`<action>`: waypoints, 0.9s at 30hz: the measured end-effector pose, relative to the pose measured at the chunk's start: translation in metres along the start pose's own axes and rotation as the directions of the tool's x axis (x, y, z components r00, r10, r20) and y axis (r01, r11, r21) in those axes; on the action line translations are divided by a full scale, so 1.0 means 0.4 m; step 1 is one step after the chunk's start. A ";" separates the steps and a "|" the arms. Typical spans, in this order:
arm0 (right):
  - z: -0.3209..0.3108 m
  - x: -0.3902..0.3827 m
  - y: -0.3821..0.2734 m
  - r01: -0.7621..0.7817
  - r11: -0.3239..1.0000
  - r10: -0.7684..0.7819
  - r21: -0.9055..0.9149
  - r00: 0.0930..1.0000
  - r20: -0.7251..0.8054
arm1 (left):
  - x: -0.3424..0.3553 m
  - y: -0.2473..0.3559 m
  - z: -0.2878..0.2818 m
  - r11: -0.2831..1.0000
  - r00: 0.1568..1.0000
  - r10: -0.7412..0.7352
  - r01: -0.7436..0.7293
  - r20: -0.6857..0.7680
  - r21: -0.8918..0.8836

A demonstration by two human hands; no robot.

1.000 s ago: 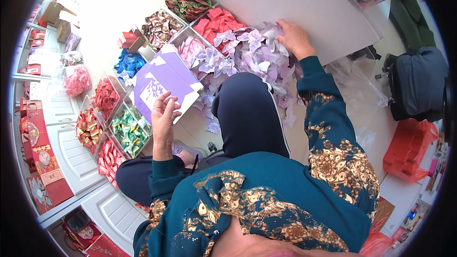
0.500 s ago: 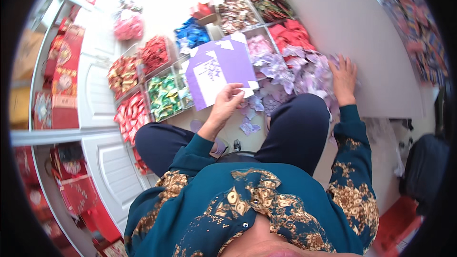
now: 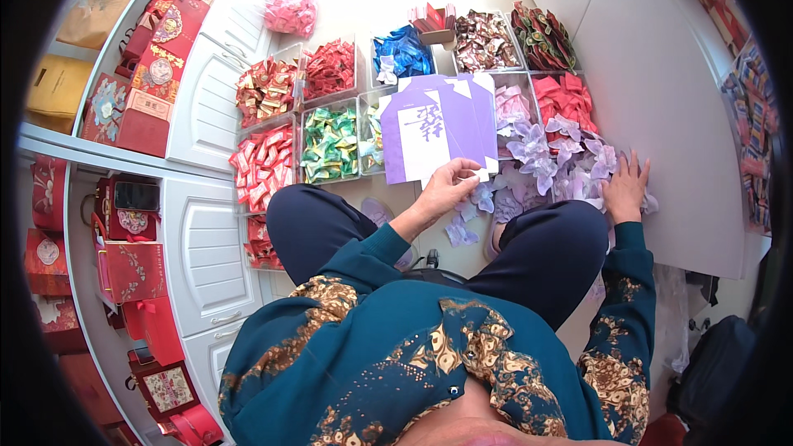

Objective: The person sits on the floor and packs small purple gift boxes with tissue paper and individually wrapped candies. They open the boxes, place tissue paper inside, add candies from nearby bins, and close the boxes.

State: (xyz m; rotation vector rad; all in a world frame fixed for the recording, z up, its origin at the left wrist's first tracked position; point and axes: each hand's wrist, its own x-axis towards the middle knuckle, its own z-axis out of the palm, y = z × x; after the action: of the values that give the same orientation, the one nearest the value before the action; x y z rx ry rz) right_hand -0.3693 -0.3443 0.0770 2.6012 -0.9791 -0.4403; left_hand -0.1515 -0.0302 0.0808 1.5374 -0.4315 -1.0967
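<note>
1. Pale floor [image 3: 457,261] shows nearest.
2. Left hand [image 3: 450,186], fingers bent, overlaps the lower edge of a flat purple-and-white card [image 3: 467,128]; I cannot tell whether it pinches.
3. Right hand [image 3: 625,187] spreads over heaped, filmy lilac butterflies [image 3: 533,153].
4. Blue wrapped pieces [image 3: 405,51] lie beyond the card.

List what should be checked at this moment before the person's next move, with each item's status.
1. Right hand at the lilac butterfly pile: ok, at its right edge.
2. Right hand's hold on a piece: cannot tell.
3. Left hand near the purple-and-white packaging: ok, at its lower edge.
4. Left hand's grip on it: cannot tell.
5. Green-wrapped pieces in plain view: ok.
6. All butterflies off the floor: not ok.
</note>
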 end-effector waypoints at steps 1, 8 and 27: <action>-0.007 -0.002 -0.003 0.007 1.000 -0.007 0.012 1.000 0.000 | 0.000 0.000 -0.002 1.000 1.000 -0.001 0.001 -0.001 0.005; -0.007 -0.012 -0.016 0.036 0.998 -0.032 0.052 0.997 -0.077 | -0.003 -0.005 -0.010 0.999 0.999 0.032 -0.032 -0.013 -0.023; 0.271 -0.395 0.121 -0.052 0.290 0.668 0.956 0.726 -0.163 | 0.033 -0.063 -0.043 0.999 0.981 -0.042 0.038 -0.187 -0.026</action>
State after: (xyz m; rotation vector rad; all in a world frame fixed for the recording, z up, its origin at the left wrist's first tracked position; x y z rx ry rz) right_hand -0.5530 -0.2925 0.0259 2.7524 -1.9241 1.3750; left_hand -0.1380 -0.0232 0.0512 1.6184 -0.2598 -0.9732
